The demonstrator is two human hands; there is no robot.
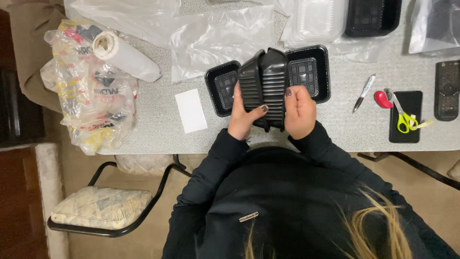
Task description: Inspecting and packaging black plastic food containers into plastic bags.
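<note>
Both hands hold a stack of black ribbed plastic trays (265, 84) upright above the table's front edge. My left hand (243, 116) grips the stack's left side, thumb across its front. My right hand (300, 111) clasps the right side. Behind the stack, two more black trays lie flat on the grey speckled table (158, 120): one to the left (221, 87) and one to the right (310, 73).
A white card (190, 110) lies left of the hands. Printed plastic bags (91, 91) and a white roll (125, 56) sit far left, clear bags (215, 36) behind. A marker (364, 92), scissors (401, 115) on a phone, a remote (447, 89) lie right. A cushioned chair (100, 208) stands below left.
</note>
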